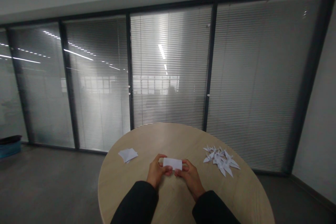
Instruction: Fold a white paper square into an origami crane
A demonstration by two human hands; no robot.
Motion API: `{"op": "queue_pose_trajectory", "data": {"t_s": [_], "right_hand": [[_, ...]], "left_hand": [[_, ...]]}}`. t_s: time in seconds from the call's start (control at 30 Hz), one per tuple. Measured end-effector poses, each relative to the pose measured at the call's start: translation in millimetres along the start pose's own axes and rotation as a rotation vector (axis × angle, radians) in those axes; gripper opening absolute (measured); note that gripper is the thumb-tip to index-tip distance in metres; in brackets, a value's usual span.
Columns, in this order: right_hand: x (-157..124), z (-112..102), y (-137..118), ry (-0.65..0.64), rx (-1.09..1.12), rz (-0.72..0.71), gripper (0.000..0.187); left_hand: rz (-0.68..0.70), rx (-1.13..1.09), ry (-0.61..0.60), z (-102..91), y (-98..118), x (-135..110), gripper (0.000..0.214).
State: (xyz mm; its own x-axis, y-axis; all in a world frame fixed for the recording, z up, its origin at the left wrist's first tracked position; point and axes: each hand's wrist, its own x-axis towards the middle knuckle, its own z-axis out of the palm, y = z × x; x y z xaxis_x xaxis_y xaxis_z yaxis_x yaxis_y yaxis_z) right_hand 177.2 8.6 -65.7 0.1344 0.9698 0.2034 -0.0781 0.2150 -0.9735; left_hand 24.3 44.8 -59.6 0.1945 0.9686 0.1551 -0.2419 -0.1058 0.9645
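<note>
A small white rectangle of paper (pixel 172 163), apparently folded, is held up between both hands above the near middle of the table. My left hand (pixel 156 170) pinches its left end, thumb along the lower edge and fingers behind. At the opposite end, my right hand (pixel 190 175) grips the paper in the same way. To the left lies a small stack of white paper sheets (pixel 128 154). Over on the right is a heap of folded white paper pieces (pixel 220 160) with pointed tips, looking like origami cranes.
The round wooden table (pixel 168 134) carries all the paper. Behind it stands a glass partition with blinds (pixel 170 105) in dark frames. A blue tub-like object (pixel 10 147) sits on the grey floor at the far left.
</note>
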Motion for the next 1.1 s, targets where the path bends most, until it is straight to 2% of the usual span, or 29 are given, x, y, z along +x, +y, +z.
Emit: {"op": "queue_pose_trajectory", "data": {"t_s": [0.2,0.43,0.73,0.93,1.1], "right_hand": [[0,1,0,-0.012,0.029,-0.009,0.035],[-3,2,-4,-0.021,0.041,-0.012,0.034],[-1,0,-2,0.014,0.014,-0.026,0.037],[0,-3,0,0.03,0.018,-0.032,0.039],[1,-2,3,0.03,0.01,-0.039,0.041]], "left_hand": [[0.021,0.075,0.047,4.5,0,0,0.054],[0.146,0.199,0.001,2.5,-1,-4,0.043],[0.093,0.062,-0.002,-2.0,-10,2,0.059],[0.086,0.04,0.028,-4.9,-7,1,0.059],[0.09,0.073,0.049,-3.5,-2,-2,0.048]]}}
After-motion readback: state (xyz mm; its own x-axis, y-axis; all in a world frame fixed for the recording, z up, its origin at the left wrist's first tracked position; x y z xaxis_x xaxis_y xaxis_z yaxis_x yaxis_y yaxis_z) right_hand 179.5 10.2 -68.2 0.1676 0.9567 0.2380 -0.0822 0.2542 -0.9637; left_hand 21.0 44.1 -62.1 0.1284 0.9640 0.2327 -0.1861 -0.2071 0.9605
